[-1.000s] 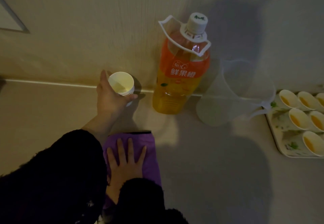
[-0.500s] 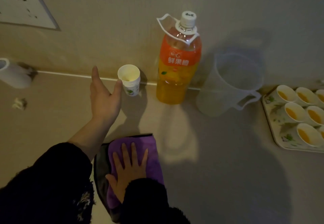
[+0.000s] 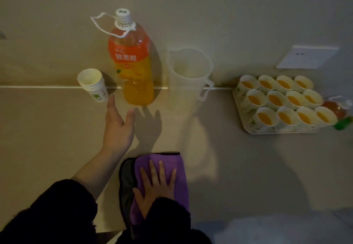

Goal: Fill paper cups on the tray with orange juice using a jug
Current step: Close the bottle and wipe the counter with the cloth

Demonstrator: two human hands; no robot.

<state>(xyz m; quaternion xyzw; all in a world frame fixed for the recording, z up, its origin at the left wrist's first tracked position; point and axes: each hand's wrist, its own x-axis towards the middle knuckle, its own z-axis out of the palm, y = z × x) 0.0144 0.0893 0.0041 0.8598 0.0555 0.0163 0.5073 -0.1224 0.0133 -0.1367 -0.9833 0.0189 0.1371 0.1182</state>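
Twelve paper cups [image 3: 267, 117] on the tray [image 3: 277, 131] stand filled, and the empty plastic jug [image 3: 188, 73] beside the juice bottle [image 3: 131, 67] looks light, best lifted by its handle [image 3: 206, 90], while the left hand [image 3: 118, 127] hovers with fingers spread and empty, the right hand [image 3: 158, 184] flat on a purple cloth [image 3: 181, 169].

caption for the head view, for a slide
Open left hand by the juice bottle, right hand flat on a purple cloth; empty jug and tray of twelve filled cups alongside.

The translucent plastic jug [image 3: 188, 71] stands upright, empty, betw. large orange-juice bottle [image 3: 133, 67] and white floral tray [image 3: 254, 131] w/ twelve white paper cups [image 3: 275, 99], each holding orange juice.
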